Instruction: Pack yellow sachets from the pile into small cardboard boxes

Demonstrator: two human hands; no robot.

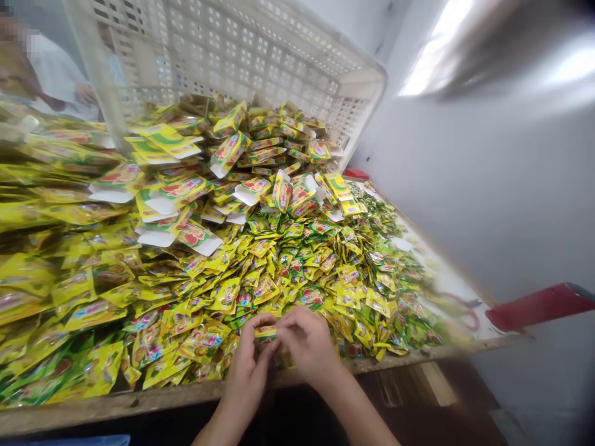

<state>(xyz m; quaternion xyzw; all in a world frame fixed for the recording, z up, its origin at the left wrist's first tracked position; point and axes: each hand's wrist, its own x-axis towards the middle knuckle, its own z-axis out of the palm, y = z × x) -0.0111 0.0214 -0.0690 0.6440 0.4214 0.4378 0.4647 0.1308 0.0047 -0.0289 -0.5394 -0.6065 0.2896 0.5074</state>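
Observation:
Close to the table's front edge, my left hand (250, 356) is closed around a small yellow-and-green box (265, 332), of which only one face shows between thumb and fingers. My right hand (310, 341) meets it from the right, its fingers curled and pressed together at the box's end. The fingertips hide that end, so I cannot tell whether the flap is open. Just beyond both hands spreads a thick heap of small yellow and green sachets (260, 288). Several printed boxes (199, 237) with white flaps sticking out lie behind the sachets.
A white perforated plastic crate (223, 49) lies tipped on its side, boxes spilling out. At the right are scissors (470, 316) with a pinkish handle and a red object (539, 308) jutting past the wooden table edge (446, 353). Another person (60, 68) is at the far left.

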